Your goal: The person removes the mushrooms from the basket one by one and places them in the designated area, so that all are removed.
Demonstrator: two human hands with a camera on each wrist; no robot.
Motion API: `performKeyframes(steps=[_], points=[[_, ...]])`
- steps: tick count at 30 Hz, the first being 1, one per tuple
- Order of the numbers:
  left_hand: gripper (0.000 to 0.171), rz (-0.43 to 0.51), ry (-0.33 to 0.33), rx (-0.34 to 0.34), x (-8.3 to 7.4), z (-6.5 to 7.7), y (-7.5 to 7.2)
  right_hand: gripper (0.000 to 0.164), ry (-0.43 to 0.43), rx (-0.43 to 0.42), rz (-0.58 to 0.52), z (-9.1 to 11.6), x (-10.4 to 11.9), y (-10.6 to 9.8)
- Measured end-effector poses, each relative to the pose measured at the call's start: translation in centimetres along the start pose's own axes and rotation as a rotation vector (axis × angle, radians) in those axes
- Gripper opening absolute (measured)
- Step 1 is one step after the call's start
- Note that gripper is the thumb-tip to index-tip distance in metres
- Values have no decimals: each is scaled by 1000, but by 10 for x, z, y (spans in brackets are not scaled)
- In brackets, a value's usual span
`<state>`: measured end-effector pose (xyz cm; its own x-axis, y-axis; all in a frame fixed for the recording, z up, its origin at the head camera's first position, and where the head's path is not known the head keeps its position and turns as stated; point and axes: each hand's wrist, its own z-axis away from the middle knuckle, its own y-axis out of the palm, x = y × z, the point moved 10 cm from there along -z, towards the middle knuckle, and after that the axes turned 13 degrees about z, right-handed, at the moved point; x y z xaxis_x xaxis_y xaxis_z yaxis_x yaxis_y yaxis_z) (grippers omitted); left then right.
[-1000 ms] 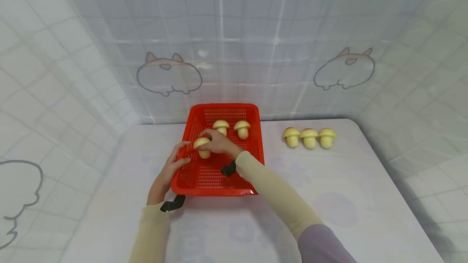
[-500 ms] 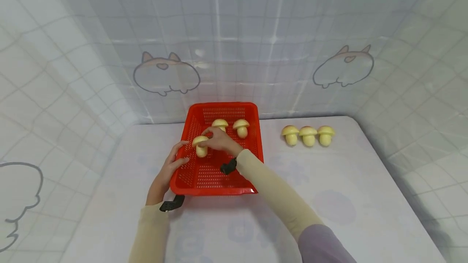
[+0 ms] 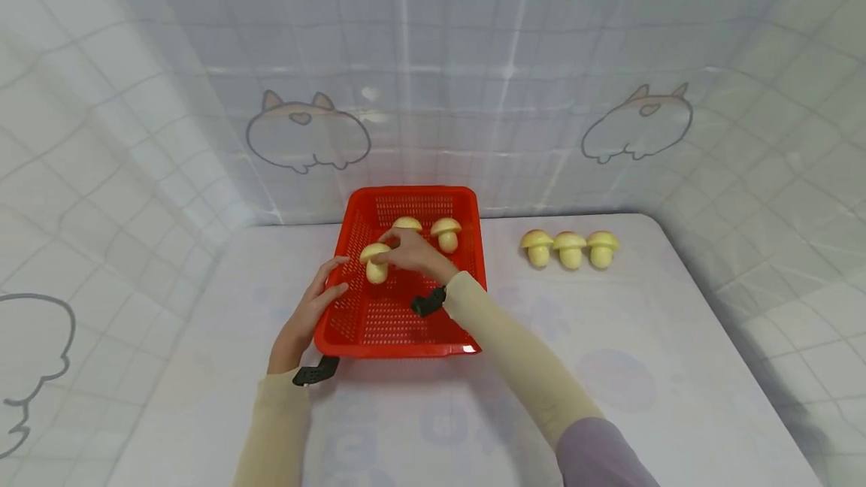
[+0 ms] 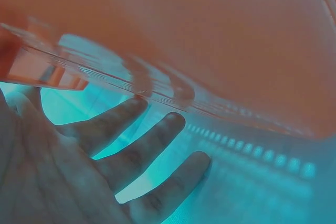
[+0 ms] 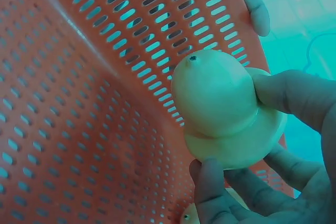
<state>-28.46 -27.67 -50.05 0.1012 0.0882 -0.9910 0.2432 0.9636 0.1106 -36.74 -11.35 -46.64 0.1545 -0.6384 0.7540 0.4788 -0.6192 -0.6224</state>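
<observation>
In the head view a red perforated plastic basket [image 3: 399, 350] stands on the table. My right hand [image 3: 418, 254] pinches a pale yellow toy mushroom [image 3: 376, 272] over the basket's left part. The right wrist view shows this mushroom [image 5: 215, 93] stem-end toward the camera, thumb and fingers on its cap. My left hand [image 3: 310, 314] holds the basket's left rim, thumb and a finger reaching over it. Other fingers [image 4: 142, 153] of that hand lie spread outside the basket wall in the left wrist view. Two more mushrooms lie inside: one [image 3: 407, 223] partly hidden by my right hand, another [image 3: 446, 235] fully visible.
Three similar toy mushrooms [image 3: 570, 249] lie in a row on the white table [image 3: 541, 352], right of the basket. A pale grid-patterned sheet [image 3: 446, 81] with drawn animals closes off the back and both sides.
My right hand and the pinched mushroom have shifted slightly away from me and to the right within the basket. The left hand stays at the rim. The head view has shifted a little.
</observation>
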Motion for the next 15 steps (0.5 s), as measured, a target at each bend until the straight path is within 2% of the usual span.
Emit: performKeyframes(steps=[7, 15], points=[[53, 17, -9, -10, 4, 2, 1, 43, -18, 15, 93, 7, 0, -4], [55, 36, -2, -4, 6, 2, 2, 39, -119, 13, 157, 14, 5, -15]])
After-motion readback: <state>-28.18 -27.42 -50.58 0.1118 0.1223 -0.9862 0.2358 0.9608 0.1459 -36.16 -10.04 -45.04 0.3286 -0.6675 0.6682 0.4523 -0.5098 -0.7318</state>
